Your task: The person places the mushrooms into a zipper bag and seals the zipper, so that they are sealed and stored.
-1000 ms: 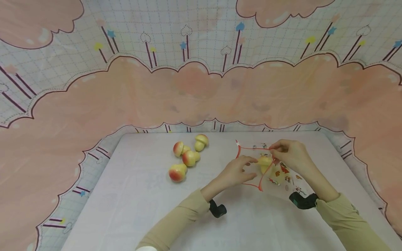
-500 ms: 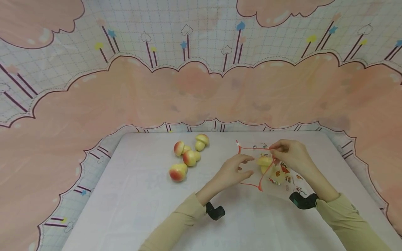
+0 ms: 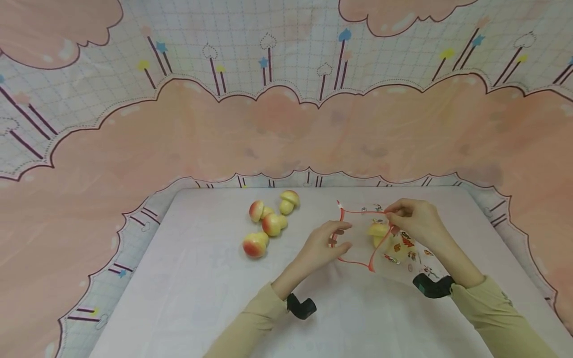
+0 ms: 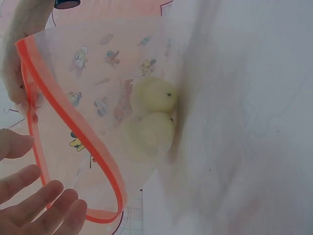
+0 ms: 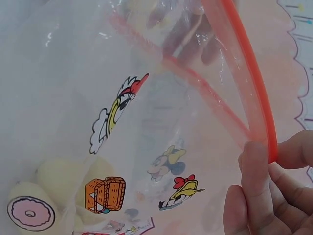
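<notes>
My right hand (image 3: 416,219) pinches the orange zip edge of a clear zip bag (image 3: 403,251) printed with cartoon figures, holding its mouth apart. In the right wrist view, thumb and fingers (image 5: 255,181) grip that orange rim (image 5: 261,103). Pale yellow mushroom-shaped pieces (image 4: 156,95) lie at the bottom of the bag. My left hand (image 3: 323,242) is at the bag's mouth, fingers spread, holding nothing. Left of it, several yellow mushroom-shaped pieces with red-tinged caps lie loose, among them a front one (image 3: 255,244) and a back one (image 3: 289,202).
A white-covered table (image 3: 201,298) lies under everything. Behind it and at its sides hangs a patterned pink and white cloth (image 3: 286,134). Each wrist carries a black camera, such as the left one (image 3: 302,307).
My left hand has drawn back leftward from the bag's mouth, its fingers still spread. The right hand keeps its hold on the rim, and the loose mushroom-shaped pieces stay in place.
</notes>
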A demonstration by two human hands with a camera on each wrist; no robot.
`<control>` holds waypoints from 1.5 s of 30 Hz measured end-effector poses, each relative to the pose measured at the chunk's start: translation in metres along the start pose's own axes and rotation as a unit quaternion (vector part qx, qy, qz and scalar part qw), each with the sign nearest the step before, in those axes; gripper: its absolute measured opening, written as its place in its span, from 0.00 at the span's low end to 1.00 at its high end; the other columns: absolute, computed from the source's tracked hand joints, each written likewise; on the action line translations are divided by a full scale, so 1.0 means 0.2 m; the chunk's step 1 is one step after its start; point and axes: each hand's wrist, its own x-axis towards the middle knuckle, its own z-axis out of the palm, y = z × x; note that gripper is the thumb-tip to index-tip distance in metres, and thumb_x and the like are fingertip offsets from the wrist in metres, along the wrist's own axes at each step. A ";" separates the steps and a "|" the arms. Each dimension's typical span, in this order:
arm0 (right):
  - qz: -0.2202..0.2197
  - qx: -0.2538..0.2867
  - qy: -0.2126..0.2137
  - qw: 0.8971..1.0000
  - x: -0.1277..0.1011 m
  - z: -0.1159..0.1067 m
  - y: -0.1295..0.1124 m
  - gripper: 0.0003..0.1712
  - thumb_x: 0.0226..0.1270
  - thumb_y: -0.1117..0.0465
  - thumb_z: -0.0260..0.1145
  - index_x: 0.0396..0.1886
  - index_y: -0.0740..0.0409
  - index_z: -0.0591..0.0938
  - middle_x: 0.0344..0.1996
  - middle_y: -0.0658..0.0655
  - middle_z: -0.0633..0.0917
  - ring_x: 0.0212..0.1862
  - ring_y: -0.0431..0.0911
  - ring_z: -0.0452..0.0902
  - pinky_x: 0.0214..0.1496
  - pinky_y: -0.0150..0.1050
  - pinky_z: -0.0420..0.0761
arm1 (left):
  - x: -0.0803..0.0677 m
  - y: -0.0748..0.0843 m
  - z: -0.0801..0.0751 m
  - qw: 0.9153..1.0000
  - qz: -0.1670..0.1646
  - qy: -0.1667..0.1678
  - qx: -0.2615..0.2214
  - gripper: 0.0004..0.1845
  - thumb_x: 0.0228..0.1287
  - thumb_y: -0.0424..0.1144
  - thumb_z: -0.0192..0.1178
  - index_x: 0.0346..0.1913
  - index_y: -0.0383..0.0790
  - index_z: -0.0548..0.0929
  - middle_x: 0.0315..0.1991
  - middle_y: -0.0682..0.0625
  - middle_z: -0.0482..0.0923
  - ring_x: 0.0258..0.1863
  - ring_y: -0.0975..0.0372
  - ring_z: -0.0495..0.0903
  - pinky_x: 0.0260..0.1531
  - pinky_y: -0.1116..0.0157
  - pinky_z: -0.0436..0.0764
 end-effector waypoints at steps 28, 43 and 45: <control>-0.004 0.008 -0.008 1.000 0.01 0.02 0.01 0.15 0.67 0.61 0.61 0.49 0.67 0.80 0.29 0.58 0.87 0.27 0.47 0.83 0.23 0.33 0.72 | -0.15 -0.18 -0.17 0.993 -0.087 0.076 -0.033 0.21 0.62 0.37 0.62 0.59 0.40 0.77 0.56 0.42 0.78 0.55 0.52 0.79 0.50 0.55 0.82; 0.007 0.014 -0.012 1.000 0.01 0.01 0.01 0.15 0.68 0.62 0.60 0.49 0.68 0.80 0.31 0.63 0.87 0.27 0.48 0.84 0.18 0.32 0.68 | -0.24 -0.29 -0.37 0.983 -0.085 0.159 -0.028 0.20 0.58 0.29 0.64 0.54 0.31 0.78 0.53 0.37 0.80 0.52 0.42 0.79 0.49 0.52 0.82; 0.010 0.013 -0.013 1.000 0.01 0.00 0.01 0.15 0.68 0.61 0.60 0.49 0.67 0.80 0.32 0.64 0.87 0.27 0.47 0.84 0.18 0.32 0.68 | -0.25 -0.30 -0.40 0.981 -0.093 0.167 -0.021 0.19 0.58 0.28 0.64 0.54 0.31 0.79 0.53 0.37 0.80 0.52 0.42 0.79 0.50 0.51 0.81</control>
